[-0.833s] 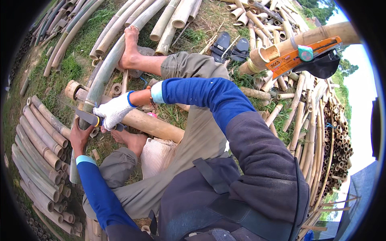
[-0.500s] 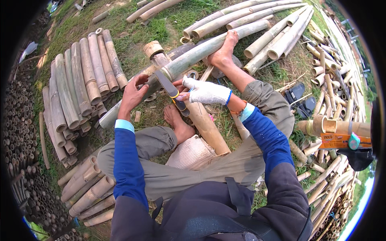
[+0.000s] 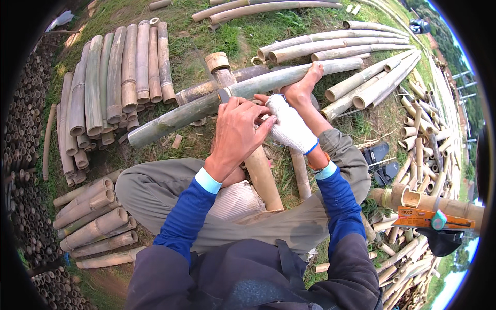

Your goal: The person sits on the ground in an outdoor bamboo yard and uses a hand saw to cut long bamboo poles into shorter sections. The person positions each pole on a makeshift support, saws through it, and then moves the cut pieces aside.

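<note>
If the foot (image 3: 299, 92) slips, the pole (image 3: 175, 118) may roll; left hand (image 3: 237, 129), right hand (image 3: 290, 124) half curled, can't tell round what.

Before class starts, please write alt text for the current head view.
Bare left hand and gloved right hand close together by a saw and long bamboo pole, a bare foot against the pole. Cut bamboo lies in piles around.

Bamboo pole (image 3: 268, 82): mottled grey-green. Glove (image 3: 292, 124): white, with blue edging at the wrist. Sleeves (image 3: 183, 219): strong blue, pale-blue cuffs (image 3: 208, 181). Trousers (image 3: 165, 188): olive-grey. Ribbed cloth (image 3: 235, 201): cream, with parallel lines. Sandals (image 3: 376, 153): black. Flat packet (image 3: 413, 217): orange. Round piece (image 3: 438, 220): teal.
</note>
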`<state>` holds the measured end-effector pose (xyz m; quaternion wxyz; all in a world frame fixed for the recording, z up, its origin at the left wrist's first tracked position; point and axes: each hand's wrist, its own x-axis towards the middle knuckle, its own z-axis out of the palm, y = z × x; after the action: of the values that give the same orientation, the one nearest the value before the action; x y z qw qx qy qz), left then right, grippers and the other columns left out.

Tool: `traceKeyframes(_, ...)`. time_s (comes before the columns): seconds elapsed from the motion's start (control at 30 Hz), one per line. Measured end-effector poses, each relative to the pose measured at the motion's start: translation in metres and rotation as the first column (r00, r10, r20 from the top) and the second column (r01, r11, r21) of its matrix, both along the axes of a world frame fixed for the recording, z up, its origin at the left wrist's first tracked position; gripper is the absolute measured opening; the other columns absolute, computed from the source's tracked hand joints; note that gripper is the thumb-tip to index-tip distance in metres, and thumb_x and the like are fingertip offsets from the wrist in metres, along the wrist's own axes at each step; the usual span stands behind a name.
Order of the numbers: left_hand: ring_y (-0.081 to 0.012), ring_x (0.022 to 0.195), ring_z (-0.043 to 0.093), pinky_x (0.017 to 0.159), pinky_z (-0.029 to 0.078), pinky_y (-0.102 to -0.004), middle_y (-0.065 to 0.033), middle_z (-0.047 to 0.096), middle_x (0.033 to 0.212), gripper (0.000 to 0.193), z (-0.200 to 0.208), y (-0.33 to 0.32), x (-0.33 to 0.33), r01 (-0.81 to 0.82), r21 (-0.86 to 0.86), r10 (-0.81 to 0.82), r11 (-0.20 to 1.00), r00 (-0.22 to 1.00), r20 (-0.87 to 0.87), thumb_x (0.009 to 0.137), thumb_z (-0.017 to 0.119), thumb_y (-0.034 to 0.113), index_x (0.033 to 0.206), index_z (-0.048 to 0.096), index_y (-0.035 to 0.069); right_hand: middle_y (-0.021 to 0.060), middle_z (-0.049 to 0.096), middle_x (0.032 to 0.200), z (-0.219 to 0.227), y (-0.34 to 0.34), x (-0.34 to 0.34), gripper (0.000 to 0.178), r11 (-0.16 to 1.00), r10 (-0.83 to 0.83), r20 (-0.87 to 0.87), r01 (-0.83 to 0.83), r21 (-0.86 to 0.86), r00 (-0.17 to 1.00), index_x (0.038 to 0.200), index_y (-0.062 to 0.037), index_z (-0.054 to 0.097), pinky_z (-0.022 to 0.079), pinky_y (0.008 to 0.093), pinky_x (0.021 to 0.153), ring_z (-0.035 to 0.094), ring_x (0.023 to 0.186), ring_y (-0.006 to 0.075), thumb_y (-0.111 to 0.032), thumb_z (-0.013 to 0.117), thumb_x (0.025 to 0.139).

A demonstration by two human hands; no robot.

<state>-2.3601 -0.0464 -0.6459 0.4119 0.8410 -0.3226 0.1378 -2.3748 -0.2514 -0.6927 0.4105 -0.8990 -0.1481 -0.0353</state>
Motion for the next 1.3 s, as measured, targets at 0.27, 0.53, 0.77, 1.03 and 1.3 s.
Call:
traceKeyframes(0.27,-0.0304,0.096,0.069,0.086,0.054,-0.0416,-0.0103,0.079,0.098,0.014,0.012,0.005,0.014,-0.197,-0.238,0.187,0.951,0.98,-0.067,0.094,0.082,0.016,0.104,0.083,0.006,0.0146,0.067,0.125,0.032,-0.01,-0.019,0.066,0.987,-0.122,-0.319,0.148,0.059,0.94,0.158,-0.0074,0.055,0.059,0.0377,0.093,0.069,0.11,0.0219,-0.032,0.079,0.101)
traceKeyframes(0.53,-0.0323,0.094,0.071,0.086,0.055,-0.0435,-0.0122,0.079,0.1,0.011,0.002,0.024,0.039,-0.355,-0.234,0.365,0.905,0.931,-0.003,0.098,0.078,0.013,0.106,0.081,0.006,0.0146,0.064,0.131,0.038,-0.034,-0.032,0.073,0.719,0.27,-0.48,0.157,0.677,0.834,0.163,-0.0014,0.046,0.057,0.0416,0.103,0.07,0.123,0.0293,-0.03,0.077,0.103)
traceKeyframes(0.77,-0.02,0.081,0.071,0.073,0.055,-0.0342,-0.0108,0.079,0.097,0.013,0.003,0.034,0.041,-0.428,-0.311,0.416,0.848,0.903,-0.108,0.101,0.078,0.013,0.111,0.082,0.005,0.0131,0.068,0.125,0.012,-0.076,-0.031,0.061,0.285,0.181,-0.444,0.385,0.878,0.878,0.16,-0.0043,0.047,0.059,0.0408,0.095,0.072,0.113,0.0303,-0.022,0.07,0.106)
traceKeyframes(1.03,-0.0369,0.115,0.073,0.095,0.061,-0.0455,-0.0202,0.072,0.134,0.04,-0.018,-0.043,-0.039,0.27,-0.12,-0.281,0.956,0.955,-0.094,0.085,0.07,-0.009,0.123,0.076,0.002,0.0126,0.066,0.123,0.024,-0.095,-0.033,0.056,0.324,-0.099,-0.483,0.487,0.811,0.87,0.159,-0.0024,0.049,0.057,0.0394,0.1,0.07,0.114,0.0285,-0.023,0.064,0.11)
traceKeyframes(1.3,-0.0327,0.111,0.068,0.09,0.056,-0.0474,-0.012,0.07,0.113,0.026,0.069,-0.072,-0.094,0.772,-0.483,-0.861,0.413,0.504,0.07,0.091,0.08,0.013,0.115,0.074,0.006,0.0103,0.065,0.123,0.007,-0.129,-0.05,0.053,0.369,-0.087,-0.493,0.488,0.791,0.866,0.158,-0.0036,0.049,0.055,0.0367,0.099,0.069,0.112,0.0254,-0.022,0.065,0.111)
